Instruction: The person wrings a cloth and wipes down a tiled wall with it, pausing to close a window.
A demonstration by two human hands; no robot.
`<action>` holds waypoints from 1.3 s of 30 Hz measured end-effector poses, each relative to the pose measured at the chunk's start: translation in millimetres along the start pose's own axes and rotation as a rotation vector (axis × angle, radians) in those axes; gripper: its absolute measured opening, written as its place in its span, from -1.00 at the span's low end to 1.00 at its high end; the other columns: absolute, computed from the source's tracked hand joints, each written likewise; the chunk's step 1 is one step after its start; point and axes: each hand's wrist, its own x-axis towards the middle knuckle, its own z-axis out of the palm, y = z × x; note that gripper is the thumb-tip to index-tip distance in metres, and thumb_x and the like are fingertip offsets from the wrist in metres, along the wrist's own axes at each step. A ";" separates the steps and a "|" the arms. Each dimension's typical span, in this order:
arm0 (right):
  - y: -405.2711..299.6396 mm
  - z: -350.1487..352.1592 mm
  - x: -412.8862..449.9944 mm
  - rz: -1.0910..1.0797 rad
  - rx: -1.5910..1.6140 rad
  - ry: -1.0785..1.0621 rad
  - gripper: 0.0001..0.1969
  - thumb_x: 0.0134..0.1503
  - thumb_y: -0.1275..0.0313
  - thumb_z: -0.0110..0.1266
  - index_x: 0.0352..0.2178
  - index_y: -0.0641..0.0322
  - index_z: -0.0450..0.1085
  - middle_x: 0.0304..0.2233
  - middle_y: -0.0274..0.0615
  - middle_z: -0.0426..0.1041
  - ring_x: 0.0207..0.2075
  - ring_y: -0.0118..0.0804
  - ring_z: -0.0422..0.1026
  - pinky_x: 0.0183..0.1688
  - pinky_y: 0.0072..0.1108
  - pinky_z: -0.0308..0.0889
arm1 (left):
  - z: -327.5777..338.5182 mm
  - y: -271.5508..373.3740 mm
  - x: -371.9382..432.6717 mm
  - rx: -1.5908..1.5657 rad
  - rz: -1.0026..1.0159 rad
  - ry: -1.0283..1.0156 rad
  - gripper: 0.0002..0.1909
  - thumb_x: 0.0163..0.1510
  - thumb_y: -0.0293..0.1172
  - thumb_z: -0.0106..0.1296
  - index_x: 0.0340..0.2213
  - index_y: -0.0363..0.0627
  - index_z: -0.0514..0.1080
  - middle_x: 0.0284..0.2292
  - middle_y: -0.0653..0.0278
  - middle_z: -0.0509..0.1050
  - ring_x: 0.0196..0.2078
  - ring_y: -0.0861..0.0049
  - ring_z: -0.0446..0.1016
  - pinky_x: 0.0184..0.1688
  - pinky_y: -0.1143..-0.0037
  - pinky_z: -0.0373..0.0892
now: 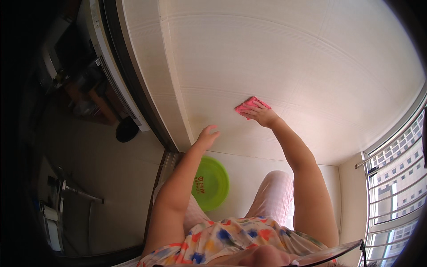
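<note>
My right hand (262, 114) presses a folded pink cleaning cloth (254, 101) flat against the white tiled wall (247, 60), fingers spread over it. Lower and to the left, my left hand (207, 137) hangs in front of the wall with nothing in it, its thumb and fingers apart. Below that hand, a round lime-green plastic basin (215, 187) stands on the floor tiles, partly covered by my left forearm and leg. Red printing shows on the inside of the basin.
A dark door frame (133, 70) and sill border the left side. Beyond it lie a dim room with a black round object (127, 129) and a metal-legged piece of furniture (83, 193). At the right is a window with metal bars (397, 197). My knees flank the floor tiles (242, 167).
</note>
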 end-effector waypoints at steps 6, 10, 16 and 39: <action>39.6 -1.9 -115.7 0.117 -0.166 -0.063 -0.44 0.15 0.45 -0.24 0.21 -0.08 -0.02 0.26 -0.57 -0.08 0.28 -0.46 -0.14 0.34 -0.43 -0.27 | 39.0 4.1 -5.5 -0.033 0.001 -0.067 -0.49 0.02 -0.22 0.04 0.00 -0.16 0.28 0.05 0.06 0.25 0.11 0.28 0.22 0.09 0.39 0.19; 47.9 -6.2 -174.3 0.246 -0.067 0.057 -0.44 0.14 0.45 -0.21 0.20 -0.07 0.01 0.23 -0.55 -0.02 0.27 -0.43 -0.10 0.33 -0.41 -0.19 | 53.0 -17.6 0.4 0.013 0.091 -0.073 -0.48 0.03 -0.21 0.04 0.00 -0.16 0.28 0.04 0.07 0.26 0.11 0.30 0.22 0.08 0.39 0.20; 53.1 -23.9 -224.9 0.363 -0.068 0.362 -0.55 0.10 0.46 -0.07 0.07 0.15 0.24 0.13 -0.37 0.19 0.20 -0.26 0.09 0.17 -0.35 0.08 | 88.1 -32.6 -1.8 0.086 -0.014 -0.112 -0.48 0.03 -0.20 0.06 0.00 -0.15 0.29 0.03 0.10 0.29 0.07 0.31 0.27 0.01 0.38 0.26; 143.5 -58.7 -272.1 0.335 -0.168 0.594 -0.54 0.10 0.49 -0.18 0.08 0.19 0.22 0.17 -0.30 0.12 0.23 -0.21 0.02 0.21 -0.29 -0.03 | 199.7 45.3 -17.3 0.160 0.035 0.062 -0.52 -0.02 -0.23 0.10 -0.05 -0.10 0.34 0.00 0.11 0.33 0.06 0.32 0.29 0.03 0.40 0.25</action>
